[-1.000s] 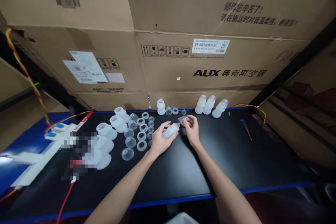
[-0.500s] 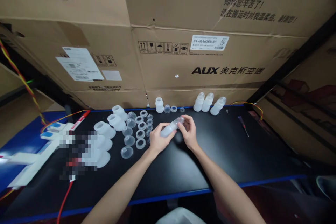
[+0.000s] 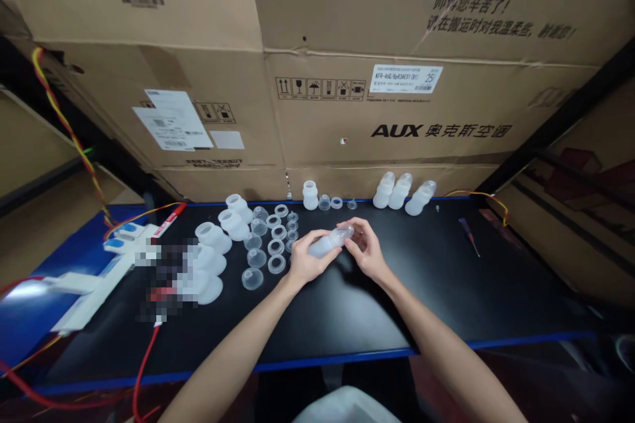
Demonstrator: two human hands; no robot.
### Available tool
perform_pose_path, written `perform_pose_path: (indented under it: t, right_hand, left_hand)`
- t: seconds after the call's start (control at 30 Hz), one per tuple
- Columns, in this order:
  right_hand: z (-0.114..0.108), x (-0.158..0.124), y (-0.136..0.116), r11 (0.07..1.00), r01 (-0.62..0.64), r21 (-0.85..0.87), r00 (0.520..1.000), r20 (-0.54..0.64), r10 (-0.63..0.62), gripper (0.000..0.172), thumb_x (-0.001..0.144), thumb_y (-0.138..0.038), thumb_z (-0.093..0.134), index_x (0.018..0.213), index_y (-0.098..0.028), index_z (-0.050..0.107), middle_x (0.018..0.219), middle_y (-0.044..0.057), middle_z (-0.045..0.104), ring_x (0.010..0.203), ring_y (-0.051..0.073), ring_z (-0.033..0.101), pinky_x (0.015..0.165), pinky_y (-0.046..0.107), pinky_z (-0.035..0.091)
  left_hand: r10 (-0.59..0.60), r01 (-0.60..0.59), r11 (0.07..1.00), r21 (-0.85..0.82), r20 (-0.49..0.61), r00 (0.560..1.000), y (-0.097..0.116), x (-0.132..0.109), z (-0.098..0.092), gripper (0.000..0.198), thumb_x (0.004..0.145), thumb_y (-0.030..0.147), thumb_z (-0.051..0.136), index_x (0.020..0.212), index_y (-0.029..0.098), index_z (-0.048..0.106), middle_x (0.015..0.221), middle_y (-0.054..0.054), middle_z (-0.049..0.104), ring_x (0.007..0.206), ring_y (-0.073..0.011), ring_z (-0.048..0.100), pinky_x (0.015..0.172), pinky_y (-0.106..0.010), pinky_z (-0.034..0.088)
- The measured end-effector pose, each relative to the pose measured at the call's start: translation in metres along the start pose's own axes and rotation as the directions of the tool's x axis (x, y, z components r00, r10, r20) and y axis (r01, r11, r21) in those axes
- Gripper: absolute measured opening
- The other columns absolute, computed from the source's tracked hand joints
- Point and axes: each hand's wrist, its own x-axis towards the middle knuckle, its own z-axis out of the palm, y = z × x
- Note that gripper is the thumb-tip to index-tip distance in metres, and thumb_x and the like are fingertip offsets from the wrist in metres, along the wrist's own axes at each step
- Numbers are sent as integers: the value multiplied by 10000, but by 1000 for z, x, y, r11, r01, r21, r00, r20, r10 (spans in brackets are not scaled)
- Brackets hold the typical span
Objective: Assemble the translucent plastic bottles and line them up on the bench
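My left hand [image 3: 307, 258] is wrapped round the white body of a small bottle [image 3: 323, 246], which lies tilted above the black table. At the bottle's clear domed cap, on its upper right end, the fingers of my right hand [image 3: 364, 248] are closed. Left of my hands stand clear domed caps [image 3: 256, 258], white rings [image 3: 276, 247] and small clear pieces [image 3: 292, 226] in columns. Several open white bottles [image 3: 213, 236] are farther left. Three capped bottles [image 3: 383, 190] stand at the back right.
One open bottle [image 3: 310, 195] stands at the back beside a cap, a ring and a small piece. A screwdriver [image 3: 469, 236] lies at the right. Large cardboard [image 3: 317, 119] rises behind the table; a white power strip [image 3: 106, 277] is at the left.
The whole view has shifted, with the table's items appearing farther right. Both hands remain on the bottle and its cap, in nearly the same pose.
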Motion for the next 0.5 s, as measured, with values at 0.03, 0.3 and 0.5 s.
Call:
perform_pose_path:
  t: [0.03, 0.3, 0.5]
  right_hand:
    - [-1, 0, -1, 1000, -3, 8, 1000, 14, 3, 458, 993, -560, 730, 1278, -268, 523, 1342, 146, 724, 1244, 281, 713, 1092, 469, 565]
    - [-9, 0, -12, 998, -27, 62, 987, 157, 17, 434, 999, -580, 716, 1263, -274, 555, 1333, 144, 724, 1192, 282, 724, 1023, 450, 594]
    - [-10, -1, -16, 1000, 0, -7, 997, 77, 1, 439, 999, -584, 703, 1273, -260, 593, 1243, 122, 714, 1129, 278, 715, 988, 423, 594]
  left_hand:
    - [-14, 14, 1000, -21, 8, 1000, 1, 0, -1, 394, 796, 463, 880, 1088, 229, 757, 1004, -61, 824, 829, -228, 782, 797, -347, 623]
    - [-219, 286, 877, -385, 210, 953, 4, 5, -2, 457, 707, 485, 935, 989, 179, 744, 892, -76, 827, 739, -243, 772, 690, -336, 596]
    - [-289, 386, 810, -441, 271, 918, 15, 0, 7, 563, 750, 534, 901, 1137, 159, 739, 942, -109, 840, 772, -273, 798, 726, -377, 635]
